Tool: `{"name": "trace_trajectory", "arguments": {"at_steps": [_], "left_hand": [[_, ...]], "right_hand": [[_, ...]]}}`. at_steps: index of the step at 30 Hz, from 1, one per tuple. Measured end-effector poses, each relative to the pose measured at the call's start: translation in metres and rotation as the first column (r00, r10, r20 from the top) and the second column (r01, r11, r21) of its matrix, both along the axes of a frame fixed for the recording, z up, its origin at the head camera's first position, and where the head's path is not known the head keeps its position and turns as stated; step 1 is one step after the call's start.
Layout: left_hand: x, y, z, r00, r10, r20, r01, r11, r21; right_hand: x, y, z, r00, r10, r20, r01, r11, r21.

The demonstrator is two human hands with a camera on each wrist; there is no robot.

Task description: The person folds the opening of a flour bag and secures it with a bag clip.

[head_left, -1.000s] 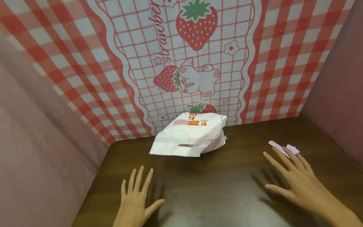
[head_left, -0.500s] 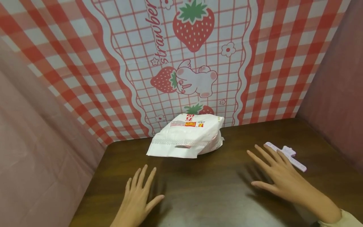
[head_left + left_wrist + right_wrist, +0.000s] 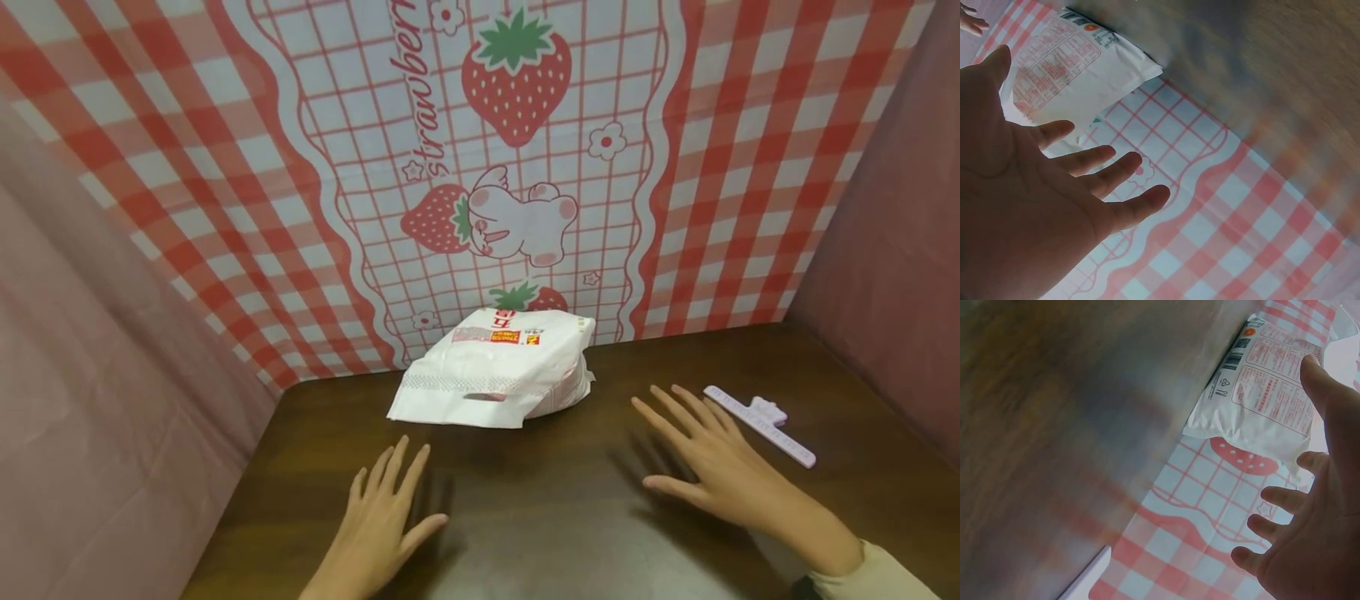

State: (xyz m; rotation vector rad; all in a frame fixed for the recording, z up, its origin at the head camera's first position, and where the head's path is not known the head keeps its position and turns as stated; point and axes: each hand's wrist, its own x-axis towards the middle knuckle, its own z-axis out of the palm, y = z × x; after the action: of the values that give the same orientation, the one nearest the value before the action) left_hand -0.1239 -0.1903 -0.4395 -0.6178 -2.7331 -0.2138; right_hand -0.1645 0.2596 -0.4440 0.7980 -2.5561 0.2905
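The table (image 3: 540, 517) holds a bag (image 3: 495, 367) beyond the left hand (image 3: 377, 525) and a clip (image 3: 761, 425) beside the right hand (image 3: 716, 471), all fingers (image 3: 662, 422) apart.

Your left hand (image 3: 378, 521) and right hand (image 3: 712, 467) were bare, slim fingers (image 3: 662, 422), creases across left palm (image 3: 1016, 187). Your right sleeve (image 3: 873, 575) looked kinda pale cream, plain, ended near wrist. Dark bit (image 3: 804, 588) peeked out by its edge, too small to tell.
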Motion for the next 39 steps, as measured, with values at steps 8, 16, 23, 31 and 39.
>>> {"name": "trace_trajectory", "arguments": {"at_steps": [8, 16, 23, 31, 39], "left_hand": [[-0.01, 0.007, -0.001, 0.999, -0.037, -0.005, 0.037, 0.999, 0.01], [-0.022, 0.014, -0.001, 0.996, -0.079, -0.029, 0.079, 0.997, 0.008], [-0.035, 0.019, -0.001, 0.996, -0.093, -0.01, 0.093, 0.996, -0.01], [-0.049, 0.023, 0.0, 0.992, -0.12, 0.027, 0.12, 0.993, -0.001], [-0.059, 0.031, -0.003, 0.99, -0.12, 0.081, 0.118, 0.993, 0.024]], "right_hand": [[-0.007, -0.004, -0.001, 1.0, 0.008, 0.019, -0.008, 1.0, -0.007], [-0.018, -0.012, -0.001, 0.998, 0.014, 0.055, -0.013, 1.0, -0.005], [-0.032, -0.016, 0.001, 0.998, 0.023, 0.054, -0.024, 1.0, 0.008], [-0.048, -0.025, 0.0, 0.996, 0.044, 0.076, -0.043, 0.999, -0.006], [-0.062, -0.034, -0.003, 0.993, 0.061, 0.1, -0.062, 0.998, 0.005]]}}
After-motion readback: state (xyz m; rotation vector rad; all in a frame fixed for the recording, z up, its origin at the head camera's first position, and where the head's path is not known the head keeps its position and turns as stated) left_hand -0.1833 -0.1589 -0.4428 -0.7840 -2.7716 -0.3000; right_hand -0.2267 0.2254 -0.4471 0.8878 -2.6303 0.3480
